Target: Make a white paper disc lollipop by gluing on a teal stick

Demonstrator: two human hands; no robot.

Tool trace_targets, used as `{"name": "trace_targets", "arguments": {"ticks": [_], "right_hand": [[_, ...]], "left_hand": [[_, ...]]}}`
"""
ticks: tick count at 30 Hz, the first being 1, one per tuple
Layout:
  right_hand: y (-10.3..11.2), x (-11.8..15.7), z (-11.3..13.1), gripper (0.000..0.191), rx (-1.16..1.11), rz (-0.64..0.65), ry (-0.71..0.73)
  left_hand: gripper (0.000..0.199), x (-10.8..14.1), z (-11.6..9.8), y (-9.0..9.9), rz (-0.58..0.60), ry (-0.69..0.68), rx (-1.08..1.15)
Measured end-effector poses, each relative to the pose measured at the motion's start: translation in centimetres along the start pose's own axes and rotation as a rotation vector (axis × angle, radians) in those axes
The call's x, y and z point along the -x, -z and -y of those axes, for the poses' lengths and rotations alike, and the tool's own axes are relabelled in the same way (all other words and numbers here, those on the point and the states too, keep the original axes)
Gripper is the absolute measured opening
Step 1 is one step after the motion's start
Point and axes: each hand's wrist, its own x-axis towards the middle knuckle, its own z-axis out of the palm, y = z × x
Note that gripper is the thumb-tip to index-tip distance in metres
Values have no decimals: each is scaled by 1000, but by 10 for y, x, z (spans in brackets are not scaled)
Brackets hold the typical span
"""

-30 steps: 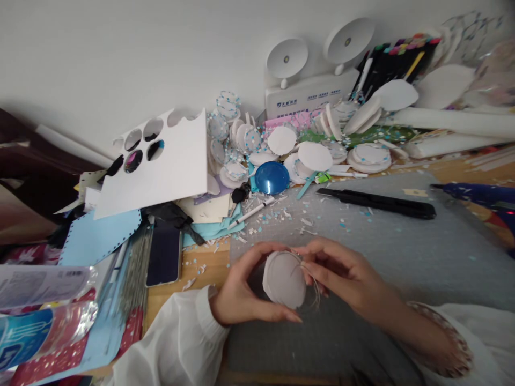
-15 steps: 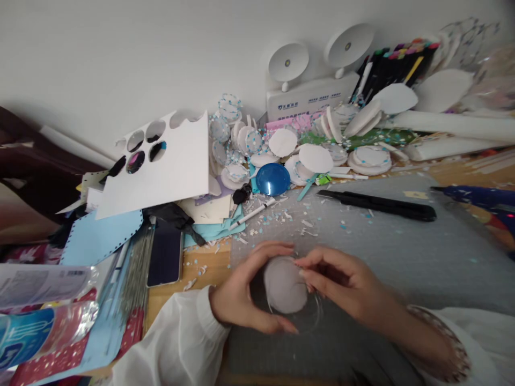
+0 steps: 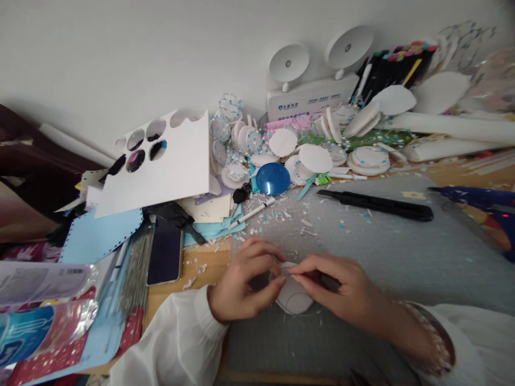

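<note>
A white round disc [image 3: 295, 299] lies on the grey cutting mat, with a thin clear thread [image 3: 302, 294] looping over its front part. At the disc's back edge my left hand [image 3: 251, 281] is closed in a pinch, thumb and fingertips drawn together at the thread. From the other side my right hand [image 3: 336, 279] pinches too, its fingertips almost touching the left ones. The part of the thread between the fingertips is too fine to make out, and the fingers hide the disc's back edge.
A black utility knife [image 3: 378, 205] and a blue glue gun [image 3: 475, 197] lie on the cutting mat [image 3: 362, 246], among paper scraps. Behind are a blue round lid [image 3: 272, 179] and several white discs with beads. On the left lie a phone [image 3: 164, 251] and a plastic bottle [image 3: 36, 327].
My left hand has gone from curving wide around the disc to pinching at its back edge. My right fingertips have shifted slightly left, and the thread now loops across the disc.
</note>
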Motion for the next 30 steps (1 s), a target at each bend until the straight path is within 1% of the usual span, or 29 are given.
{"name": "trace_targets", "arguments": {"ticks": [2, 4, 8, 11, 15, 22, 30], "right_hand": [[0, 1, 0, 7, 26, -16, 3], [0, 1, 0, 5, 79, -44, 29], [0, 2, -2, 13, 209, -105, 139], [-1, 2, -5, 18, 263, -105, 209], [-3, 2, -8, 22, 310, -113, 270], [-10, 3, -7, 26, 342, -237, 292], [-10, 1, -7, 27, 369, -206, 262]], "left_hand": [[6, 0, 1, 0, -1, -38, -36], [7, 1, 2, 1, -15, -42, -73], [8, 3, 2, 2, -48, -58, -168], [9, 3, 2, 0, -61, -84, -246], [5, 4, -1, -3, -77, -82, -344], [12, 1, -12, -9, -194, -37, -505], [16, 2, -13, -11, -234, -21, -535]]}}
